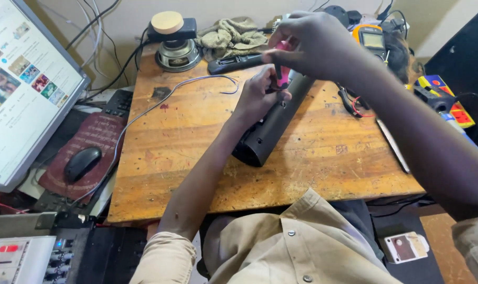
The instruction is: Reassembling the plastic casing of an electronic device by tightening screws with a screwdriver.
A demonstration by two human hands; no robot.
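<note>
A long black cylindrical speaker [265, 131] lies at an angle on the wooden board [197, 142]. My left hand [257, 94] rests on its upper part and steadies it. My right hand [307, 44] is above it, closed around a pink-handled screwdriver [282, 66] whose dark shaft points down at the speaker's top. The tip is hidden between my fingers.
A monitor [23, 89] stands at the left, with a black mouse [82, 163] on a dark red pad. A bare speaker driver [177, 52], a rag [231, 34], a remote [234, 63], a multimeter [371, 38] and pliers [349, 102] lie around the board. A thin grey wire [160, 102] crosses the left side.
</note>
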